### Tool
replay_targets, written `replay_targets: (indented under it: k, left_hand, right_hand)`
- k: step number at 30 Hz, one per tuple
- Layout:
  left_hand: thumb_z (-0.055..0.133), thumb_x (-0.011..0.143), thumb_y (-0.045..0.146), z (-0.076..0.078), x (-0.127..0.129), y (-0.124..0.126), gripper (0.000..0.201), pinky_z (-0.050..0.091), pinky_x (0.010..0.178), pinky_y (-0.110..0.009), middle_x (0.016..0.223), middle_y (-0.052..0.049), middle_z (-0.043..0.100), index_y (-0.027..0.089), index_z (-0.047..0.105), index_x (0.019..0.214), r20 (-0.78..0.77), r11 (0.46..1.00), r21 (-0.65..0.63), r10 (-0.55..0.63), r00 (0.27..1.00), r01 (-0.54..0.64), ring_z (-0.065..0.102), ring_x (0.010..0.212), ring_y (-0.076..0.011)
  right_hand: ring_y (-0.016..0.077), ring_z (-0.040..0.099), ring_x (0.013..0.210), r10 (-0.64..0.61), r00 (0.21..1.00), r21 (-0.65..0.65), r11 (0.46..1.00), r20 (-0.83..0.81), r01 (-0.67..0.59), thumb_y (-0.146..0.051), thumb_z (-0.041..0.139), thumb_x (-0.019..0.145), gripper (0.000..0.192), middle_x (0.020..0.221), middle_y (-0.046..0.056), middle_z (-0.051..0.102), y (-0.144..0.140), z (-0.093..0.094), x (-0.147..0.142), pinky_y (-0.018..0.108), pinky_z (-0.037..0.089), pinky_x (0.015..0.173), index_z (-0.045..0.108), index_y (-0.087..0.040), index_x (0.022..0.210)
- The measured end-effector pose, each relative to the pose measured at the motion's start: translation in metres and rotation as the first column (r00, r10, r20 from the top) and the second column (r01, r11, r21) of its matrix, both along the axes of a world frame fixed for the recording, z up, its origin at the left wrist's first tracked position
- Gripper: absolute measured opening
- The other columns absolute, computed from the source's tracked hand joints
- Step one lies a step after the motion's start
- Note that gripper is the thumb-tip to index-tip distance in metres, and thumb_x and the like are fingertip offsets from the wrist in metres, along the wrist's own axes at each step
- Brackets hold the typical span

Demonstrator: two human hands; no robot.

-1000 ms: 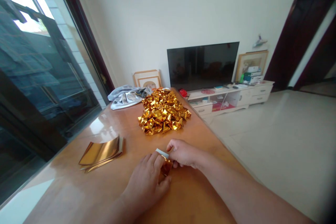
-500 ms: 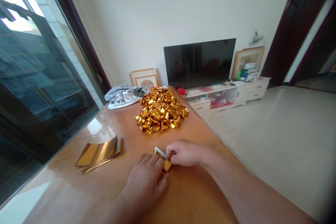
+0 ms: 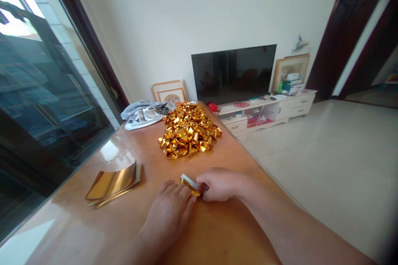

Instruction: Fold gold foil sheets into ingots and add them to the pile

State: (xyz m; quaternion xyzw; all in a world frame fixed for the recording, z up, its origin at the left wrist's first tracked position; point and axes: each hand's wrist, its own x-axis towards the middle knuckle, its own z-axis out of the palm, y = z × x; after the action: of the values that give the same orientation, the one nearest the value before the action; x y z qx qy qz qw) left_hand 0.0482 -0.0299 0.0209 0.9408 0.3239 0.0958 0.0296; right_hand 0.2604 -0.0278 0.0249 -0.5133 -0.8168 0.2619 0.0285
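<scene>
Pinching gold foil piece (image 3: 189, 184) at near desk (image 3: 217, 236) edge: right hand (image 3: 217, 184), fingers closed on its right end; left hand (image 3: 169, 211) flat, fingertips pressing its left side down. Foil judged very light, thin, slick, holds creases, tears easily; best gripped at folded edges, lightly. Pile (image 3: 188, 130) of folded pieces beyond; flat sheets (image 3: 113, 182) left.
</scene>
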Motion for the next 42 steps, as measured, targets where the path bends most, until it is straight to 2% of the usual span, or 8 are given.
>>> replay_targets:
  k: [4, 10, 14, 18, 23, 27, 33, 42]
  left_hand:
    - [0.041, 0.101, 0.028, -0.004, -0.002, 0.003, 0.024, 0.036, 0.101, -0.049, 0.095, -0.003, 0.070, 0.025, 0.065, 0.103, 0.031, 0.999, -0.022, 0.025, 0.999, -0.024, 0.063, 0.092, -0.0232]
    - [0.041, 0.101, 0.029, -0.004, -0.003, 0.005, 0.023, 0.037, 0.095, -0.044, 0.091, -0.001, 0.069, 0.025, 0.064, 0.095, 0.103, 0.996, -0.082, 0.038, 0.994, -0.029, 0.062, 0.089, -0.0217]
    - [0.061, 0.087, 0.030, -0.001, -0.010, 0.006, 0.007, 0.040, 0.089, -0.040, 0.092, -0.001, 0.068, 0.023, 0.060, 0.090, 0.127, 0.985, -0.159, 0.081, 0.989, -0.060, 0.060, 0.089, -0.0223]
    - [0.066, 0.076, 0.021, -0.004, -0.016, 0.008, 0.018, 0.041, 0.088, -0.037, 0.098, -0.002, 0.066, 0.023, 0.058, 0.093, 0.138, 0.979, -0.192, 0.094, 0.986, -0.067, 0.058, 0.096, -0.0239]
    - [0.057, 0.079, 0.013, -0.012, -0.015, 0.010, 0.010, 0.041, 0.083, -0.034, 0.092, -0.001, 0.063, 0.022, 0.055, 0.083, 0.179, 0.983, -0.183, 0.063, 0.982, -0.030, 0.056, 0.090, -0.0207]
    - [0.054, 0.081, 0.012, -0.012, -0.014, 0.010, 0.010, 0.041, 0.082, -0.033, 0.090, -0.001, 0.062, 0.022, 0.056, 0.080, 0.187, 0.983, -0.180, 0.055, 0.981, -0.021, 0.056, 0.089, -0.0199]
    - [0.050, 0.090, 0.020, -0.008, -0.011, 0.011, 0.015, 0.041, 0.083, -0.034, 0.088, -0.001, 0.061, 0.021, 0.055, 0.076, 0.166, 0.988, -0.153, 0.051, 0.985, -0.026, 0.055, 0.087, -0.0193]
    - [0.043, 0.098, 0.029, -0.009, -0.007, 0.016, 0.023, 0.041, 0.084, -0.036, 0.094, -0.002, 0.060, 0.021, 0.056, 0.081, 0.122, 0.976, -0.206, 0.098, 0.988, -0.071, 0.055, 0.090, -0.0196]
  right_hand:
    - [0.0132, 0.062, 0.067, 0.000, 1.000, 0.034, 0.999, -0.009, 0.000, -0.027, 0.062, 0.072, 0.026, 0.084, -0.003, 0.073, 0.000, -0.002, 0.001, 0.020, 0.034, 0.053, 0.072, -0.026, 0.096]
    - [0.0132, 0.060, 0.068, -0.026, 1.000, 0.054, 0.998, -0.002, 0.026, -0.037, 0.063, 0.077, 0.022, 0.084, -0.002, 0.072, 0.001, -0.004, 0.000, 0.021, 0.032, 0.054, 0.072, -0.026, 0.094]
    - [0.0131, 0.059, 0.068, -0.050, 0.999, 0.045, 0.998, -0.013, 0.051, -0.033, 0.062, 0.077, 0.021, 0.085, -0.002, 0.072, 0.001, -0.004, -0.001, 0.021, 0.032, 0.055, 0.072, -0.026, 0.094]
    - [0.0126, 0.059, 0.069, -0.046, 0.999, 0.016, 0.999, -0.024, 0.046, -0.031, 0.064, 0.076, 0.021, 0.085, -0.003, 0.071, 0.001, -0.003, -0.001, 0.021, 0.031, 0.055, 0.071, -0.026, 0.094]
    - [0.0118, 0.058, 0.068, -0.055, 0.998, 0.009, 0.998, -0.031, 0.056, -0.030, 0.064, 0.076, 0.021, 0.085, -0.004, 0.071, -0.001, -0.001, 0.000, 0.021, 0.031, 0.055, 0.071, -0.026, 0.095]
    - [0.0114, 0.058, 0.067, -0.077, 0.996, -0.017, 0.997, -0.038, 0.076, -0.029, 0.063, 0.076, 0.022, 0.085, -0.003, 0.072, 0.000, -0.003, 0.000, 0.021, 0.031, 0.053, 0.072, -0.025, 0.096]
    - [0.0114, 0.059, 0.063, -0.079, 0.996, -0.060, 0.995, -0.042, 0.077, -0.023, 0.060, 0.075, 0.029, 0.085, -0.002, 0.073, 0.001, -0.006, 0.001, 0.020, 0.031, 0.051, 0.073, -0.025, 0.100]
    - [0.0128, 0.061, 0.066, -0.083, 0.996, -0.024, 0.996, -0.014, 0.083, -0.020, 0.059, 0.069, 0.028, 0.085, -0.002, 0.073, 0.001, -0.005, 0.001, 0.021, 0.032, 0.052, 0.073, -0.025, 0.093]
